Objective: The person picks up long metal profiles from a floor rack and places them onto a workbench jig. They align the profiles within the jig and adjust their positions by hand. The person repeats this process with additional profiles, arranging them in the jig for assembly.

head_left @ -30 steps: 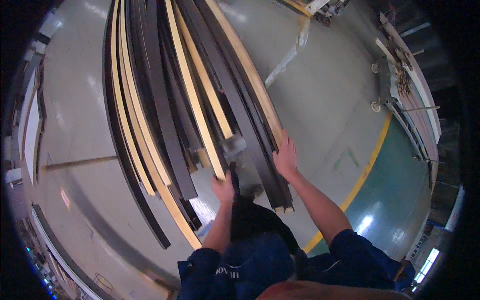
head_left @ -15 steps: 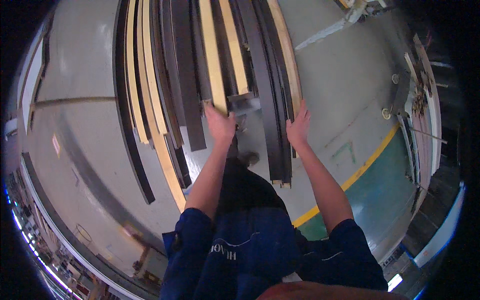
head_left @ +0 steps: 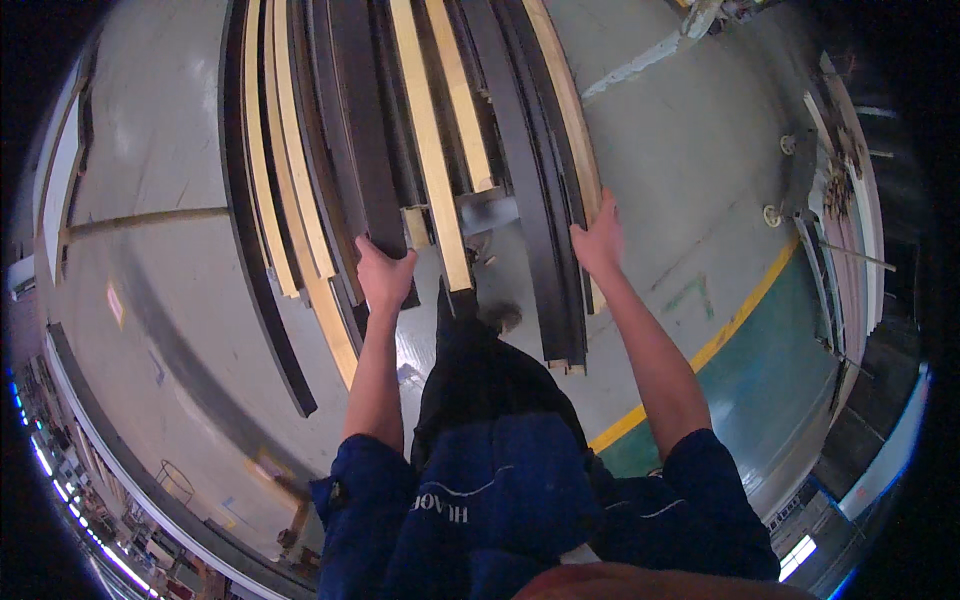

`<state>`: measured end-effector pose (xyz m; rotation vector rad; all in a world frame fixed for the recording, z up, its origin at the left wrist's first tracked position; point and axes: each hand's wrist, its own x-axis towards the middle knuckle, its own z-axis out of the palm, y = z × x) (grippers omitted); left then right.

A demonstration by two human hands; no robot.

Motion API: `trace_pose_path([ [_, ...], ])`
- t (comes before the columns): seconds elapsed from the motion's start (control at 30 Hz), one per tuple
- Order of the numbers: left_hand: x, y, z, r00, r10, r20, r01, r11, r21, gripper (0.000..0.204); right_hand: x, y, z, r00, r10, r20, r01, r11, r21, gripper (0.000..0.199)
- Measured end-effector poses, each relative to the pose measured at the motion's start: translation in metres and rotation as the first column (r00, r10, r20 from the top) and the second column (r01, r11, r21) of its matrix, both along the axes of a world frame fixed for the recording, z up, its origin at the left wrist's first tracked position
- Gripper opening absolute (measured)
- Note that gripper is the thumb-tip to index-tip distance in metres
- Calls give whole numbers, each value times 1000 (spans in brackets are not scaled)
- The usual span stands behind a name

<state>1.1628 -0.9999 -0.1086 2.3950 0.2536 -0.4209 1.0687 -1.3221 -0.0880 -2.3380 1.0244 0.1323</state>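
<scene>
Long dark brown boards and pale wooden strips lie side by side, running away from me. My left hand [head_left: 385, 272] is on the near end of a wide dark board [head_left: 372, 170], thumb toward the right and fingers at its left edge. To the right of that board, a pale wooden strip [head_left: 432, 160] ends bare near my legs. My right hand [head_left: 600, 240] grips the outer edge of the rightmost light wood strip [head_left: 563, 70], which lies against dark boards [head_left: 548, 270]. The undersides of both grips are hidden.
A long dark strip [head_left: 268, 320] sticks out toward me on the left. A yellow line [head_left: 745, 325] borders a green floor area on the right. Farther right, a wheeled rack [head_left: 795, 185] stands near stacked long pieces [head_left: 862, 220]. Grey floor surrounds the boards.
My left hand has let go of the pale strip's near end and moved left onto the wide dark board. My right hand has stayed at the rightmost strip.
</scene>
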Motion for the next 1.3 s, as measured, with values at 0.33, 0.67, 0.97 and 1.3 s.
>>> trace_pose_path([
  [0.33, -38, -88, 41, 994, -38, 102, 81, 880, -467, 69, -22, 7, 47, 985, -48, 167, -96, 650, 754, 51],
  [0.67, -96, -118, 1, 999, -49, 15, 49, 824, -565, 80, -67, 13, 9, 985, -174, 18, 45, 351, 935, 50],
  [0.97, -127, -98, -41, 989, -149, 1, 130, 854, -504, 90, -84, 16, -30, 988, -150, 25, 48, 466, 884, 56],
  [1.3, -125, -104, -38, 987, -157, -42, 103, 807, -581, 76, -129, 91, -32, 996, 86, 25, -90, 954, 284, 77],
])
